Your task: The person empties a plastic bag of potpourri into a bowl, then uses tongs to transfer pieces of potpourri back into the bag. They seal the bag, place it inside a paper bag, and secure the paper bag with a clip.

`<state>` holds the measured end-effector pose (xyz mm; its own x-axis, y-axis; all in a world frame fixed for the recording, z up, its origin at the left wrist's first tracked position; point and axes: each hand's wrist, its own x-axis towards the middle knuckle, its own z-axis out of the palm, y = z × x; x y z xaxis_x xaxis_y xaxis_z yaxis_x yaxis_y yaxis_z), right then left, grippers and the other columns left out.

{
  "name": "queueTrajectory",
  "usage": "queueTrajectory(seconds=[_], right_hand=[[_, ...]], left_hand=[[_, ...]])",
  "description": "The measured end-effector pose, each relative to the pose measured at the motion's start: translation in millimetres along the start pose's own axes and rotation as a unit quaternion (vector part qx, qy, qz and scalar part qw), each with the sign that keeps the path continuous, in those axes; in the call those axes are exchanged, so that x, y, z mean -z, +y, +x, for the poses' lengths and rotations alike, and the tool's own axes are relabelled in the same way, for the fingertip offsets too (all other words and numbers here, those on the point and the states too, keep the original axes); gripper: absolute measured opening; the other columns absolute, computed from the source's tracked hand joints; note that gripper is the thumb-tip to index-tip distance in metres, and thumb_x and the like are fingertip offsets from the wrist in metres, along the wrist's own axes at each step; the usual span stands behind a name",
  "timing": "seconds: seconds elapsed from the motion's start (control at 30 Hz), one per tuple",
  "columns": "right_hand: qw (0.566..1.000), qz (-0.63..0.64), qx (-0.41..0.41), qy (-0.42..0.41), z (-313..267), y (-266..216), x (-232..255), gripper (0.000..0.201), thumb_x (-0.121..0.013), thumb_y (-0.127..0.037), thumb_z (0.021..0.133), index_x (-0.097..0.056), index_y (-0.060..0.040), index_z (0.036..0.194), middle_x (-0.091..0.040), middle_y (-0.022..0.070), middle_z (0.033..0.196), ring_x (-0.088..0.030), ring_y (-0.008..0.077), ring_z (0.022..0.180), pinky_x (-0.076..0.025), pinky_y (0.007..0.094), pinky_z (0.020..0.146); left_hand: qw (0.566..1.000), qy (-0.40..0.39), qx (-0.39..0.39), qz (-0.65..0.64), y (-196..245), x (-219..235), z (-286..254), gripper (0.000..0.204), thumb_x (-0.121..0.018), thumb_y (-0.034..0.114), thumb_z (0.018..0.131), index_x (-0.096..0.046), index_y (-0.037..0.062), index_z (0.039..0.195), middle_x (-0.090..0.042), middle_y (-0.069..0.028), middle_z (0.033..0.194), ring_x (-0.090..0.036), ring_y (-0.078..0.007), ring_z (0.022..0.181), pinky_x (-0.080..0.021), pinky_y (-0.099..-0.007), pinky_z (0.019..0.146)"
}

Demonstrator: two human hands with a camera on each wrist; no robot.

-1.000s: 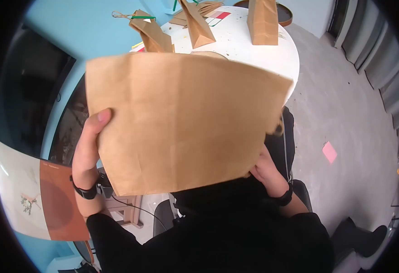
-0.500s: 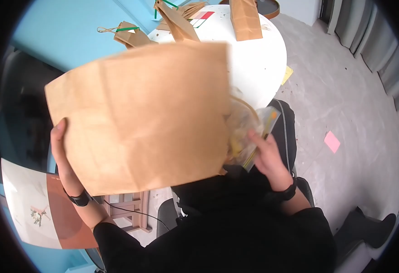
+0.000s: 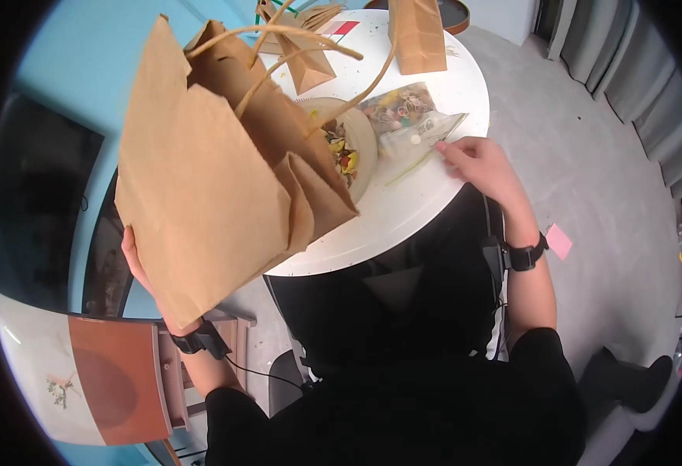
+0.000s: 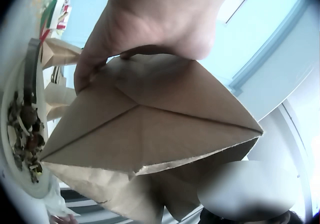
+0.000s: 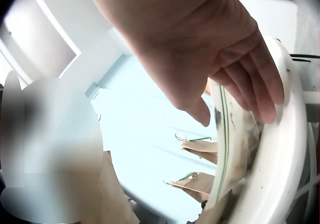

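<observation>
My left hand [image 3: 137, 260] holds a large brown paper bag [image 3: 201, 171] that tilts over the table, its open mouth and twisted paper handles toward the upper right. In the left wrist view that hand [image 4: 150, 29] grips the folded bottom of the bag [image 4: 145, 139]. A clear zip bag [image 3: 411, 128] with small multicoloured pieces lies on the white table. My right hand [image 3: 485, 167] is at its zip edge, fingertips right at the plastic. In the right wrist view the thumb stands apart from the zip bag [image 5: 225, 144], while the other fingers reach behind its edge.
A round pale plate [image 3: 368, 147] with yellow, red and brown bits sits partly behind the paper bag. Smaller brown paper bags [image 3: 419, 39] stand at the far side of the white round table [image 3: 403, 210]. A pink sheet [image 3: 558, 241] lies on the floor.
The right hand has brought the zip bag out from behind the paper bag and laid it on the table. The paper bag has turned, so its mouth and handles now show.
</observation>
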<state>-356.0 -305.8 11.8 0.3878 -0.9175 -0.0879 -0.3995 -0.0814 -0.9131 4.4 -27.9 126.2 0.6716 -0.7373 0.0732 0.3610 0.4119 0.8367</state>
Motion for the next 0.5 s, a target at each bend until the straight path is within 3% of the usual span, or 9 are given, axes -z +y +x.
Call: queueTrajectory(seconds=[0.13,0.17,0.2,0.23,0.27,0.37,0.4,0.5], right_hand=[[0.983,-0.023,0.153,0.098,-29,-43,-10,0.024,-0.069,-0.022,0.089,-0.069,0.0009,0.097,-0.064,0.0044,0.067,-0.055,0.0069,0.058,-0.045,0.023,0.056],[0.971,0.012,0.231,0.06,-39,-50,-20,0.019,-0.072,-0.014,0.085,-0.07,-0.0016,0.099,-0.062,0.0014,0.066,-0.054,0.0066,0.058,-0.045,0.0229,0.056],[0.962,0.073,0.259,-0.04,-50,-65,-26,0.022,-0.074,-0.011,0.083,-0.069,-0.0022,0.103,-0.062,0.0013,0.066,-0.054,0.0073,0.058,-0.045,0.0227,0.057],[0.948,0.07,0.283,-0.127,-58,-79,-30,0.032,-0.068,0.0,0.079,-0.066,-0.0025,0.111,-0.067,0.0013,0.073,-0.06,0.0104,0.066,-0.049,0.0243,0.067],[0.945,0.08,0.281,-0.147,-67,-98,-38,0.026,-0.069,0.0,0.078,-0.069,-0.0023,0.104,-0.067,0.002,0.072,-0.06,0.0113,0.063,-0.047,0.0241,0.063],[0.913,0.05,0.384,-0.126,-58,-113,-58,0.021,-0.075,-0.021,0.083,-0.065,-0.0038,0.091,-0.062,0.0032,0.061,-0.058,0.016,0.05,-0.044,0.0244,0.049],[0.921,0.03,0.376,-0.096,-54,-117,-61,0.021,-0.073,-0.02,0.085,-0.062,-0.0029,0.077,-0.06,0.0027,0.056,-0.057,0.0177,0.046,-0.043,0.0249,0.047],[0.915,-0.008,0.404,-0.018,-42,-124,-64,0.022,-0.069,-0.015,0.088,-0.062,-0.001,0.072,-0.06,0.0034,0.055,-0.057,0.015,0.045,-0.042,0.0241,0.046]], left_hand=[[0.997,-0.054,0.017,-0.044,-29,0,17,0.049,-0.045,0.039,0.099,-0.053,0.0048,0.133,-0.058,-0.0107,0.132,-0.059,-0.025,0.116,-0.047,-0.0373,0.1],[0.998,-0.041,0.013,-0.04,-37,-6,22,0.05,-0.044,0.041,0.098,-0.053,0.0059,0.133,-0.058,-0.01,0.132,-0.059,-0.0242,0.115,-0.048,-0.0371,0.099],[0.999,-0.026,0.011,-0.034,-47,-16,26,0.051,-0.044,0.043,0.098,-0.052,0.0071,0.133,-0.058,-0.0093,0.132,-0.059,-0.0235,0.114,-0.048,-0.0368,0.097],[0.999,-0.012,0.008,-0.029,-57,-24,29,0.052,-0.044,0.045,0.097,-0.052,0.0082,0.134,-0.058,-0.0086,0.131,-0.059,-0.0227,0.114,-0.048,-0.0366,0.096],[0.997,-0.051,0.021,-0.062,-63,-30,33,0.05,-0.044,0.043,0.098,-0.053,0.0072,0.133,-0.058,-0.0092,0.131,-0.059,-0.023,0.114,-0.048,-0.0364,0.096],[0.979,-0.136,0.048,-0.141,-79,-45,40,0.048,-0.044,0.04,0.099,-0.054,0.0056,0.132,-0.06,-0.0104,0.128,-0.06,-0.0231,0.113,-0.047,-0.0359,0.097],[0.982,-0.128,0.047,-0.134,-81,-47,42,0.049,-0.043,0.041,0.099,-0.053,0.0059,0.132,-0.059,-0.0098,0.13,-0.059,-0.0227,0.114,-0.047,-0.036,0.097],[0.991,-0.079,0.034,-0.105,-82,-50,47,0.058,-0.043,0.05,0.096,-0.049,0.0068,0.135,-0.055,-0.0095,0.132,-0.056,-0.0241,0.116,-0.048,-0.0382,0.093]])
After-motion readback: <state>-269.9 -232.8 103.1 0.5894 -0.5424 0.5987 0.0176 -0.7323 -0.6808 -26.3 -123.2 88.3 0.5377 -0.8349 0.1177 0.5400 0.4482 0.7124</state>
